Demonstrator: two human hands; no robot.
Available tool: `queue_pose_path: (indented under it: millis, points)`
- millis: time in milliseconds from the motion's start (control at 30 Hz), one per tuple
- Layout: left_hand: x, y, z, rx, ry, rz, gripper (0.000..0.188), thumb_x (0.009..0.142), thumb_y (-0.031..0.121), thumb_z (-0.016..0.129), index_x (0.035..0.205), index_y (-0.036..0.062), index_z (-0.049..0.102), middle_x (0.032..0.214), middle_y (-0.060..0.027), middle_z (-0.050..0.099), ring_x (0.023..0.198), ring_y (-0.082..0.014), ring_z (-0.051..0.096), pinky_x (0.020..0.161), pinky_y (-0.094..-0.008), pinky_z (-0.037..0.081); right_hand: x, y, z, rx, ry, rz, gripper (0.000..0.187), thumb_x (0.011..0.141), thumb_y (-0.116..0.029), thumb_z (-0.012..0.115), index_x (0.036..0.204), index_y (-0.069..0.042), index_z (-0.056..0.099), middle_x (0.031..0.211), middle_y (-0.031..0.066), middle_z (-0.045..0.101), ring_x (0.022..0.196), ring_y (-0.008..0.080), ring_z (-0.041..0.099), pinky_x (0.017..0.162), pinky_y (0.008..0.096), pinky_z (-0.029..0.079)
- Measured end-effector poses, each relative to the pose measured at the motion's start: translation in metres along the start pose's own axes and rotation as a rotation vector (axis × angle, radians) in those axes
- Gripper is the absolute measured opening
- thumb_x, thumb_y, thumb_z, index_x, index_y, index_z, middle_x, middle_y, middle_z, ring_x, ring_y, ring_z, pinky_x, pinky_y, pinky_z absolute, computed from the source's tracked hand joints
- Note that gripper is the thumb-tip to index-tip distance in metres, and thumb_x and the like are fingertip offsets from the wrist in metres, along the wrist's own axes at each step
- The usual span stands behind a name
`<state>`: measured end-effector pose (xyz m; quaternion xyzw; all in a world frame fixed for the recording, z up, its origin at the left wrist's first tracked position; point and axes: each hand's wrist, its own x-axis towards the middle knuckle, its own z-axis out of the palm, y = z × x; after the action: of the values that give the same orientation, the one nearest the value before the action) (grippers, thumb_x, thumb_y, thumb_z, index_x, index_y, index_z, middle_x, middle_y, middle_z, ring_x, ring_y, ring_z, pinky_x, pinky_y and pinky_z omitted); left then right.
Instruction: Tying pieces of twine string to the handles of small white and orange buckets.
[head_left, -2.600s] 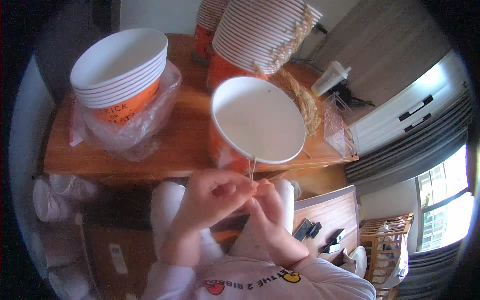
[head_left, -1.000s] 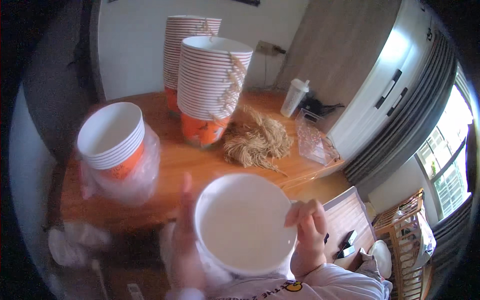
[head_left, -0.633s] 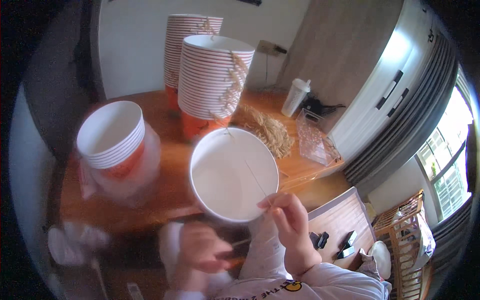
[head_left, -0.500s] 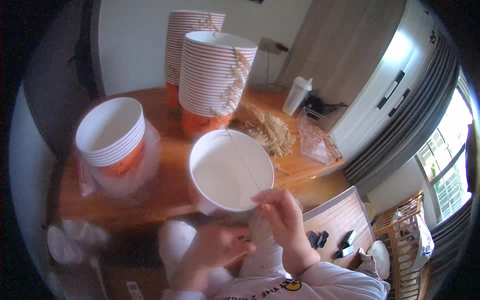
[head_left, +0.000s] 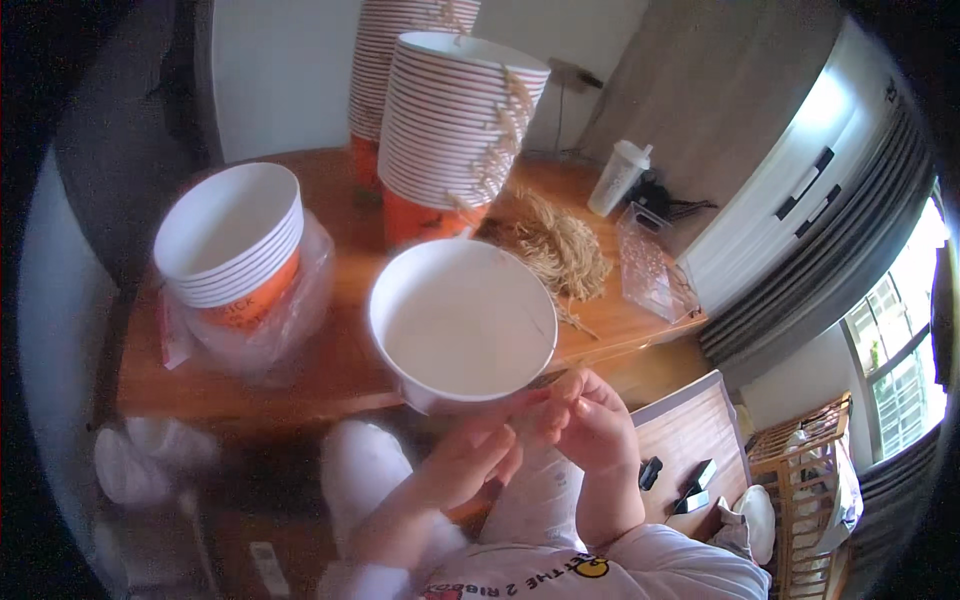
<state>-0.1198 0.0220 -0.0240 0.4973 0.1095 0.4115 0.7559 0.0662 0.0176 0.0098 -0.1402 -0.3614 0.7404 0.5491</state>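
A white-lined paper bucket (head_left: 465, 325) stands tilted at the near edge of the wooden table, its mouth toward me. Just below its right rim, my right hand (head_left: 592, 415) is closed in a pinch. A thin dark strand shows faintly at the rim beside it and seems to run to those fingertips. Close by on the left, under the bucket, is my left hand (head_left: 475, 465), its fingers curled and blurred; whatever they hold is hidden. Behind the bucket lies a bundle of tan twine (head_left: 562, 245).
Tall stacks of orange-and-white buckets (head_left: 455, 130) rise at the back, twine hanging off their rims. To the left, a shorter bucket stack (head_left: 232, 240) sits in clear plastic wrap. A white lidded cup (head_left: 618, 180) and a clear plastic tray (head_left: 655, 265) occupy the right side.
My right hand has drawn down and away from the bucket's inside to just below the rim, and my left hand has come up nearer to it. The whole view has shifted slightly.
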Motion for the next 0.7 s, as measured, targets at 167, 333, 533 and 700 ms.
queue_pose_path:
  millis: [167, 333, 533, 700]
  points:
    - [-0.011, 0.011, 0.010, -0.023, 0.206, 0.241, 0.053, 0.101, 0.045, 0.040, 0.085, -0.0023, 0.060, 0.050, 0.0026, 0.042, 0.038, -0.0040, 0.030, 0.037, -0.0214, 0.020, -0.002, -0.001, -0.007, 0.025, 0.024, 0.085, 0.010, 0.095, -0.013, 0.055, 0.099, -0.004, 0.056, 0.072, 0.0063, 0.055, 0.063, 0.0177, 0.055, 0.062, 0.0318, 0.044]
    - [-0.025, 0.031, 0.004, 0.112, 0.290, 0.290, 0.046, 0.100, 0.036, 0.042, 0.079, -0.0008, 0.059, 0.057, 0.0004, 0.046, 0.043, -0.0050, 0.036, 0.043, -0.0205, 0.025, -0.005, -0.004, -0.015, 0.056, 0.113, 0.055, 0.009, 0.094, -0.013, 0.055, 0.098, -0.005, 0.056, 0.073, 0.0062, 0.055, 0.064, 0.0169, 0.054, 0.062, 0.0306, 0.045]
    - [-0.035, 0.040, -0.003, 0.106, 0.506, 0.292, 0.039, 0.098, 0.030, 0.048, 0.074, 0.0020, 0.060, 0.056, 0.0004, 0.048, 0.045, -0.0052, 0.037, 0.044, -0.0205, 0.028, -0.004, 0.001, -0.017, -0.030, 0.141, 0.044, 0.011, 0.093, -0.011, 0.056, 0.101, -0.003, 0.057, 0.079, 0.0084, 0.059, 0.073, 0.0207, 0.060, 0.067, 0.0323, 0.050]
    - [-0.044, 0.035, -0.020, 0.122, 0.523, 0.348, 0.037, 0.094, 0.022, 0.050, 0.061, 0.0044, 0.051, 0.059, 0.0002, 0.049, 0.049, -0.0058, 0.040, 0.046, -0.0228, 0.026, -0.005, 0.009, -0.004, -0.458, 0.269, -0.148, 0.017, 0.092, -0.006, 0.057, 0.108, -0.001, 0.055, 0.096, 0.0098, 0.061, 0.091, 0.0210, 0.061, 0.082, 0.0330, 0.049]
